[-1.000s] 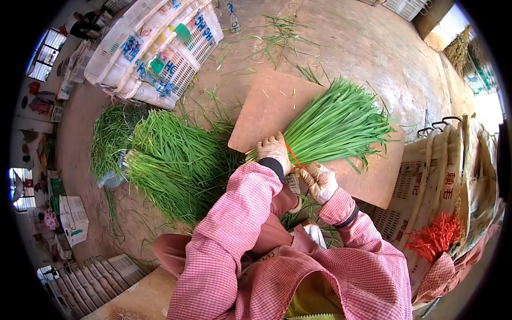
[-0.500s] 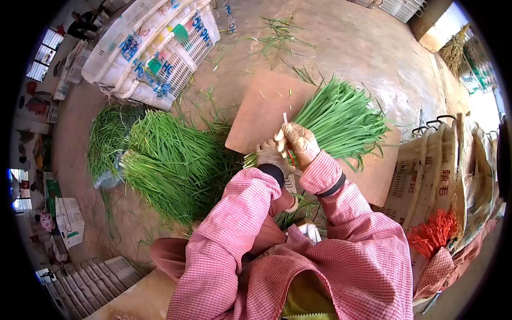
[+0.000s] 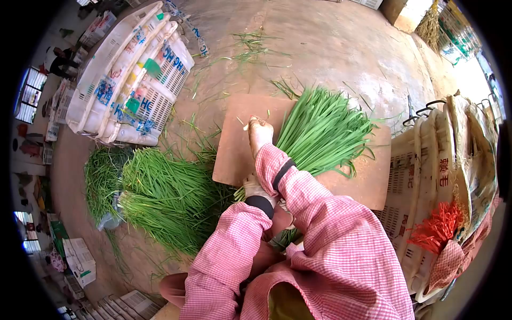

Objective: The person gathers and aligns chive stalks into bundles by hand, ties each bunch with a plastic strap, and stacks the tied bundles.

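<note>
My left hand (image 3: pixel 254 190), in a pale glove, is closed around the stalk ends of a bunch of green chives (image 3: pixel 322 130). The long leaves fan out to the upper right over a brown board (image 3: pixel 229 152). My right hand (image 3: pixel 260 132), also gloved, is held as a fist above the board, left of the leaves. A small pale bit shows by its fingertips; what it grips, if anything, I cannot make out. Short pale stem pieces lie on the board nearby.
A large heap of chives (image 3: pixel 165 200) lies on the floor at left, beside a darker bundle in plastic (image 3: pixel 101 176). White crates (image 3: pixel 133 80) stand behind it. More crates (image 3: pixel 408 181) with red ties (image 3: pixel 437 226) are at right. A person (image 3: pixel 60 61) is far left.
My right hand has moved left and up, away from the stalks, over the board. The red strip seen by it earlier is out of sight. My left hand keeps its hold; the view has shifted.
</note>
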### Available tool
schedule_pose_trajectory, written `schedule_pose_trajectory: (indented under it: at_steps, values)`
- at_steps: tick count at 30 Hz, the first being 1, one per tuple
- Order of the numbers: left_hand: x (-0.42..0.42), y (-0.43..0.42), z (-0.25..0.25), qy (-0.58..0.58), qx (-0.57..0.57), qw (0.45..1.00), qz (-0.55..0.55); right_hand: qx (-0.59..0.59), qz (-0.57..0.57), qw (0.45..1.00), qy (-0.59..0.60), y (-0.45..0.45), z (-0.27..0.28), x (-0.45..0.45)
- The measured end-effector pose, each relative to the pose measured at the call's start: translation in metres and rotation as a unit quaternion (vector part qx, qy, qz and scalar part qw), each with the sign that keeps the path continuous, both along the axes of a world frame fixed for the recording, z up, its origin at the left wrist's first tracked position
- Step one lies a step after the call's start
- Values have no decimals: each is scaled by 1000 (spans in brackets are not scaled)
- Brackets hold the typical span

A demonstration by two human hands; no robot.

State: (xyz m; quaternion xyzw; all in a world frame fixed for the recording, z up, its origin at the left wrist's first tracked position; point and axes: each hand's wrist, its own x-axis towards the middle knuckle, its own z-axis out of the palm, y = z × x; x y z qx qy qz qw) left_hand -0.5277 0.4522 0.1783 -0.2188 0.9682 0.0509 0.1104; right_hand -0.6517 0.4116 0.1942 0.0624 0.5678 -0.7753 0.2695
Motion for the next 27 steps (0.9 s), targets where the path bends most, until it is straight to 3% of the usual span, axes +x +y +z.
schedule_pose_trajectory:
  at_steps: [1, 2, 3, 5, 6, 7, 9, 11, 12, 13, 14, 16, 17, 19, 23, 27]
  values:
    - [1, 3, 13, 6, -49, 999, -20, 82, -28, 996, -1, -9, -17, -10]
    - [-6, -3, 6, -54, 33, 998, 21, 163, -52, 985, -2, -14, -21, -14]
    - [-3, -6, 3, -59, 33, 998, 17, 164, -56, 985, -7, -18, -25, -13]
    - [-1, -9, 7, 16, 114, 993, 16, 270, 7, 962, 49, -17, -26, -17]
    - [-2, -7, 15, 56, 136, 989, 35, 278, 114, 951, 75, -16, -31, -22]
    - [-7, -4, 22, -37, 106, 993, 36, 283, 220, 928, 100, -12, -32, -26]
    - [-7, 5, 34, -52, 71, 994, 58, 276, 317, 874, 245, 5, -7, -28]
    - [-8, 8, 42, -40, 70, 993, 80, 167, 284, 888, 320, 64, 39, -38]
    - [-7, 8, 42, -32, 85, 992, 83, 89, 192, 929, 305, 102, 79, -42]
    - [-7, 8, 43, -23, 101, 991, 86, 152, 124, 939, 282, 136, 99, -59]
    - [-7, 8, 46, -18, 111, 989, 94, 117, 51, 964, 235, 168, 95, -82]
    - [-9, 10, 48, -20, 103, 990, 95, 194, -9, 946, 259, 220, 76, -123]
    - [-9, 11, 48, -27, 94, 990, 99, 288, 1, 921, 262, 235, 67, -138]
    - [-7, 11, 40, -12, 89, 992, 91, 310, 18, 910, 273, 250, 55, -151]
    - [-8, 13, 42, -18, 73, 993, 93, 469, 217, 802, 300, 247, 27, -173]
    - [-9, 14, 42, -30, 59, 993, 98, 462, 294, 779, 305, 234, 27, -170]
